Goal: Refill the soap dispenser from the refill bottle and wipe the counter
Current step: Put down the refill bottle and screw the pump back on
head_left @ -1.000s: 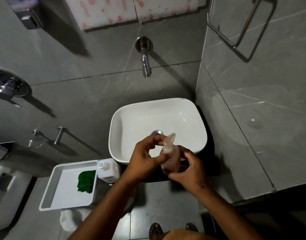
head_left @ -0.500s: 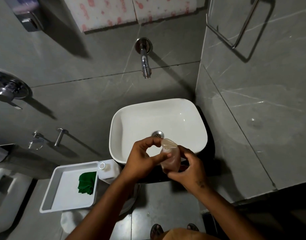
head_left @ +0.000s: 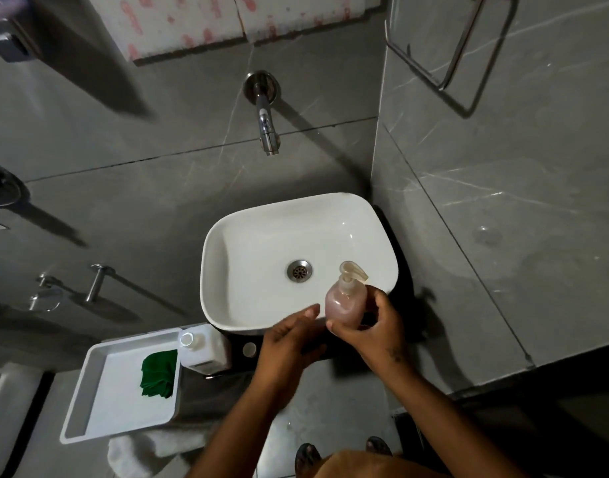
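Note:
My right hand [head_left: 375, 326] grips a clear soap dispenser [head_left: 344, 301] holding pinkish soap, upright over the front right rim of the white basin [head_left: 227, 236], its pump head on top. My left hand [head_left: 289, 343] is just left of the dispenser, fingers loosely spread, holding nothing. A white refill bottle [head_left: 206, 350] with its neck uncapped stands on the dark counter [head_left: 341, 350] left of the basin. A small white cap [head_left: 249, 349] lies on the counter beside it. A folded green cloth [head_left: 160, 372] rests in a white tray [head_left: 89, 391].
A chrome tap [head_left: 266, 122] juts from the grey tiled wall above the basin. A towel rail [head_left: 444, 53] hangs on the right wall. A white towel [head_left: 147, 450] sits under the tray, and a toilet [head_left: 6, 408] is at the far left. My feet [head_left: 341, 453] show below.
My left hand has let go of the pump top and dropped down and left. The dispenser has shifted right in my right hand, its pump head now seated and uncovered.

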`<action>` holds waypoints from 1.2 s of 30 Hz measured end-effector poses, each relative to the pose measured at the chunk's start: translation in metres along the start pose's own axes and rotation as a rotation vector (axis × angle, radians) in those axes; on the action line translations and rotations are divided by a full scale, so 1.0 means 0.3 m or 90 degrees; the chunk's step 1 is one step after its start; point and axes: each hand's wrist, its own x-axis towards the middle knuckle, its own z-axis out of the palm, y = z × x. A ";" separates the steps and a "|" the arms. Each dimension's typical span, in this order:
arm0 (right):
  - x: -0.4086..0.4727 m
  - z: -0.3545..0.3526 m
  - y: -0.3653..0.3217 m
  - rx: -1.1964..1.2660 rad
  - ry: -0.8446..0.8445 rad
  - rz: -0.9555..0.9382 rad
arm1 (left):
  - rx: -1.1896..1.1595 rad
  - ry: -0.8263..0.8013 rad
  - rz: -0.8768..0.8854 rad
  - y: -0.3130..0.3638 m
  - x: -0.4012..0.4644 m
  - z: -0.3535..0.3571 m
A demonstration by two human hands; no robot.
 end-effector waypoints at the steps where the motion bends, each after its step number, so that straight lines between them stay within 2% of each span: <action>1: 0.001 -0.009 0.006 0.025 -0.008 0.011 | -0.008 -0.030 -0.005 -0.023 0.001 0.015; 3: -0.002 -0.032 0.010 0.096 -0.024 0.022 | -0.023 -0.047 0.003 -0.053 0.013 0.050; 5: -0.008 -0.054 0.007 0.157 -0.031 0.043 | -0.017 -0.018 0.012 -0.068 0.027 0.082; 9: -0.007 -0.092 0.051 0.233 0.021 0.147 | -0.012 -0.023 0.006 -0.123 0.058 0.132; 16: -0.019 -0.141 0.239 0.209 0.108 0.249 | -0.027 -0.032 -0.040 -0.297 0.155 0.205; 21: 0.038 -0.150 0.362 0.158 0.114 0.293 | 0.021 -0.017 -0.081 -0.405 0.238 0.227; 36: 0.116 -0.144 0.430 0.165 0.118 0.304 | 0.059 -0.020 -0.039 -0.471 0.356 0.247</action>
